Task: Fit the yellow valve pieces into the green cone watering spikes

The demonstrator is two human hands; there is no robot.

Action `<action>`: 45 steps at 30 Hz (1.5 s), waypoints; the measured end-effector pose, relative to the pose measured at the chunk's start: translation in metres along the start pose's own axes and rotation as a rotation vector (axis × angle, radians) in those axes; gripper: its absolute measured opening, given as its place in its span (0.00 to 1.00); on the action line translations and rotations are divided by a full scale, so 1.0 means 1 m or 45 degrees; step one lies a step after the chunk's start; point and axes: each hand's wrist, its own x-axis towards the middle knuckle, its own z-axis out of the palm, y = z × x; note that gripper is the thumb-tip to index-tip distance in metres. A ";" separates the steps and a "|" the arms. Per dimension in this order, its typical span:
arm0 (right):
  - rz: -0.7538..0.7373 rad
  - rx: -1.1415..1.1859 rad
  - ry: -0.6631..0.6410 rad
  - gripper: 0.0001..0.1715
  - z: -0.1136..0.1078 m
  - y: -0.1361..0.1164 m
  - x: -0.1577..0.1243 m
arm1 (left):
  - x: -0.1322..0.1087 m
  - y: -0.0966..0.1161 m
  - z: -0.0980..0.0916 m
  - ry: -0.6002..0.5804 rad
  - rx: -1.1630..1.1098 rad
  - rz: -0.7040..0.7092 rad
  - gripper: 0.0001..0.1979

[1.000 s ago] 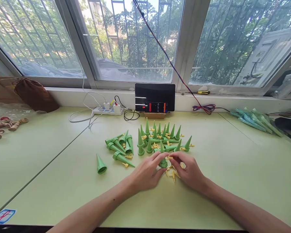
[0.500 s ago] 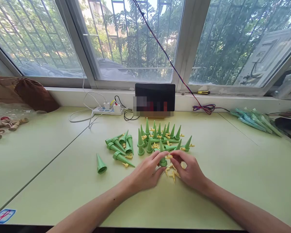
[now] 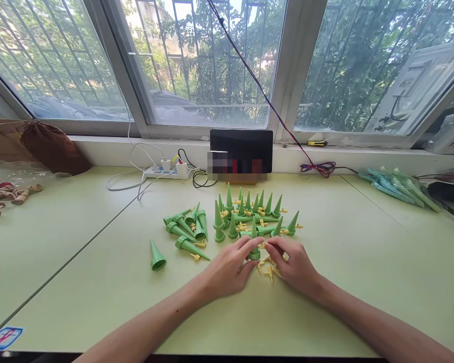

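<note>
My left hand [image 3: 225, 267] is closed around the base of a green plastic watering spike [image 3: 254, 249], which stands point up on the table. Fingers of my right hand [image 3: 297, 264] pinch a small yellow valve [image 3: 262, 245] at the spike's side; the fingertips partly hide it. Loose yellow valves [image 3: 270, 274] lie on the table beneath my right hand. Just beyond my hands is a crowd of green spikes [image 3: 277, 205], many upright with yellow valves at their sides. More spikes [image 3: 189, 245] lie in a pile to the left, and one single spike [image 3: 157, 257] rests apart, tilted with its open end forward.
A dark tablet [image 3: 249, 146] stands at the back, beside a white power strip [image 3: 166, 173] with cables. Wooden pieces [image 3: 20, 195] lie far left near a brown cloth bag [image 3: 55, 148]. Bluish-green plastic packets [image 3: 397, 186] are at the right, and a yellow cutter [image 3: 317, 143] is on the sill.
The spike in my left hand has tipped slightly to a more upright stance. Both hands keep almost the same place and grip, and the view has shifted very slightly.
</note>
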 end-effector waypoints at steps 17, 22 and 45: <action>-0.005 0.048 -0.028 0.11 -0.002 -0.004 -0.001 | 0.000 -0.002 0.003 -0.018 0.000 -0.047 0.26; 0.023 0.004 -0.056 0.16 -0.001 -0.001 0.000 | -0.001 -0.001 0.002 -0.023 -0.007 -0.030 0.26; 0.019 0.014 -0.045 0.19 -0.002 -0.003 0.001 | -0.001 -0.002 0.002 -0.021 -0.007 -0.022 0.26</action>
